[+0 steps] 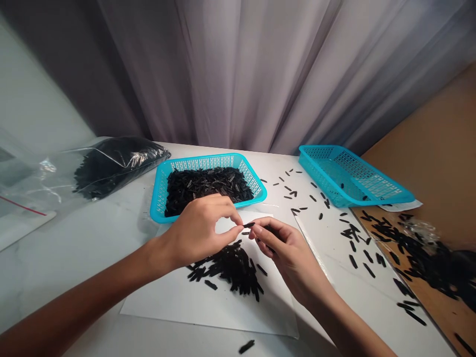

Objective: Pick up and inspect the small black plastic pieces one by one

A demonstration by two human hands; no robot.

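Between the fingertips of both hands is a small, narrow black strip (248, 225), too small to tell its exact kind. My left hand (208, 225) pinches its left end with thumb and forefinger. On the other end, my right hand (284, 245) grips it with thumb and forefinger, and more dark pieces show behind its curled fingers. Below the hands, a loose pile of black strips (232, 267) lies on a white sheet (167, 302). Just behind my left hand stands a blue plastic basket (159, 198) filled with shinier black pieces (208, 183).
A clear plastic bag (122, 158) of black pieces lies at the left. Another blue basket (372, 193), with a few pieces in it, stands at the back right. Loose strips (349, 233) are scattered across the right side, and a dark heap (442, 270) lies on brown board. A grey curtain (238, 74) hangs behind.
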